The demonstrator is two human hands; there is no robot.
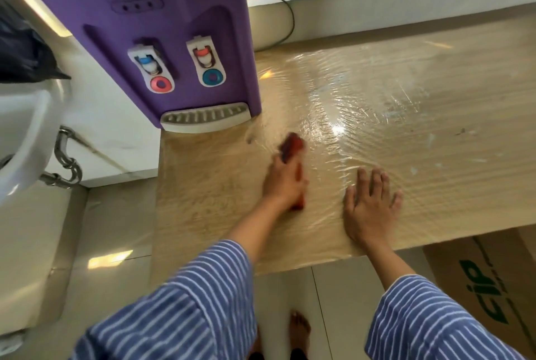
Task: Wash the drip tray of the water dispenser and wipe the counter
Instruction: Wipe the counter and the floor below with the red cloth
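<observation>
**Drip tray seated in dispenser; bench wipe under way**

Left fingers point(278, 166): blurred, apparently pressing down on a red cloth point(293, 146) that shows beyond the fingertips and again at the heel of the left hand point(284, 182). Whether they curl round the cloth or lie flat on it I cannot tell. Right fingers point(374, 181): straight and spread, right hand point(368, 206) palm-down on the bench point(435, 92), holding nothing, likely bracing.

Task thing: drip tray point(206, 120), white with a slotted grille, sits in its slot at the foot of the purple water dispenser point(162, 40), just beyond and left of the cloth. Whether it is washed cannot be read off; being in place while the wipe runs, the wash is probably done. Judged stage: second half, wiping.

Bench surface: wood-grain under a wrinkled clear film, glare over the middle. Small dark specks and pale flecks show on the right part, well apart from the cloth. That area looks not yet covered.

Edges and room:
- Left bench edge runs from the dispenser's foot toward the person; beyond it, floor and a white sink point(26, 133) with its drain pipe.
- Near edge lies under the right wrist; a cardboard box point(487, 295) stands below.
- Far side ends at the wall under the window; a cable point(285, 26) loops there.
- Rightward nothing stands on the bench within view, so strokes have free run that way. Toward the dispenser, room is tight.
</observation>
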